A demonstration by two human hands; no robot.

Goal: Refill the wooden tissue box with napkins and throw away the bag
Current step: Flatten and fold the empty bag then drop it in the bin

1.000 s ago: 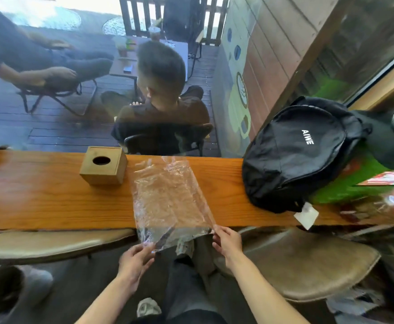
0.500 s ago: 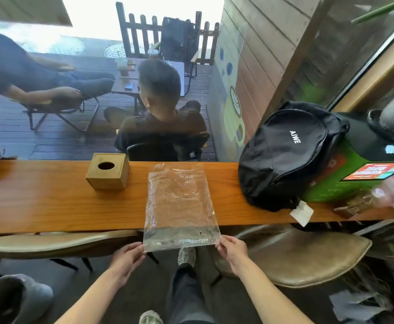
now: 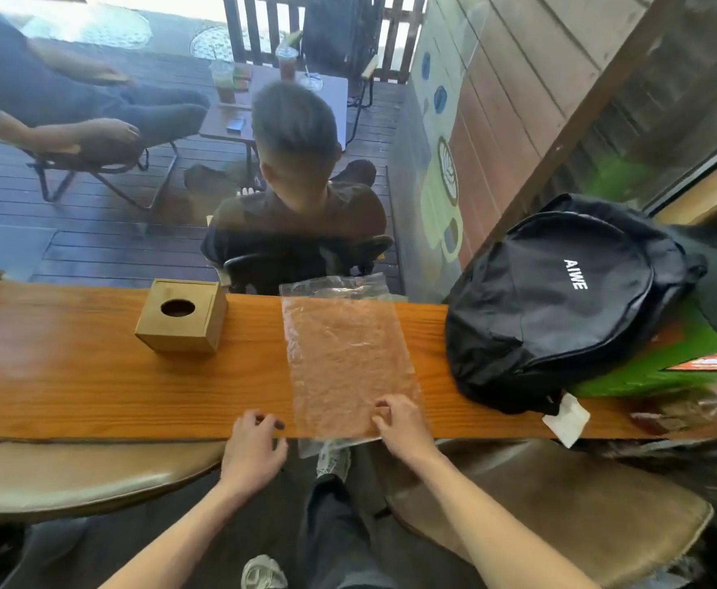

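A clear plastic bag point(image 3: 344, 359), seemingly empty, lies flat on the counter point(image 3: 72, 388) just right of the wooden tissue box point(image 3: 182, 316). Right of the box and nearer, the left hand point(image 3: 254, 444) rests loosely curled, holding nothing. Farther right, the right hand point(image 3: 403, 423) sets bent fingertips on the bag; pinching or pressing, I cannot tell. The slick film overhangs the edge and could slide off.

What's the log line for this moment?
plastic bag: flat on counter | right hand: on its near-right corner | left hand: counter edge, beside bag | wooden tissue box: left of bag
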